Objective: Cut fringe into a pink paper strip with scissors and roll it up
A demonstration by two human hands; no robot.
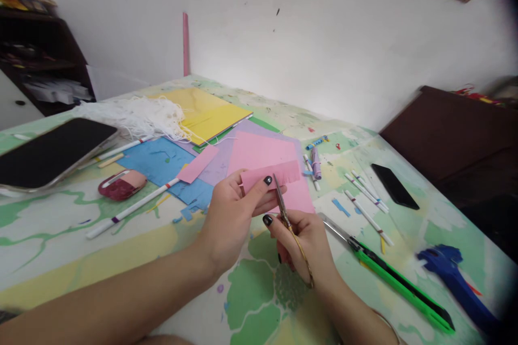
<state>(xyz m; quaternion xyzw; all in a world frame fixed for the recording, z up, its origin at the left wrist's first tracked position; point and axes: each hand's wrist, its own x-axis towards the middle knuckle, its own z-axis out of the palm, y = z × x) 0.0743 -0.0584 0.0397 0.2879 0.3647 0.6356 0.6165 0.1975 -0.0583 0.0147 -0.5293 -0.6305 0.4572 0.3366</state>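
Observation:
My left hand (pixel 238 205) pinches a strip of pink paper (pixel 254 177) between thumb and fingers. The strip's right part is cut into a fine fringe along its lower edge. In my right hand (pixel 303 240) is a pair of scissors (pixel 282 207) with gold-coloured handles; the blades point up and away, at the strip's lower edge just right of my left thumb. Behind the strip lie a larger pink sheet (pixel 263 151) and a purple sheet (pixel 214 164). A green box cutter (pixel 404 280) lies right of my right hand, its blade end close to it.
At left are a tablet-like device (pixel 56 151), a maroon-and-pink case (pixel 122 184), white string (pixel 137 116) and blue paper (pixel 154 159). A yellow pad (pixel 206 113) lies behind. To the right are several white paper sticks (pixel 368 215), a black phone (pixel 394 186) and a blue tool (pixel 453 280).

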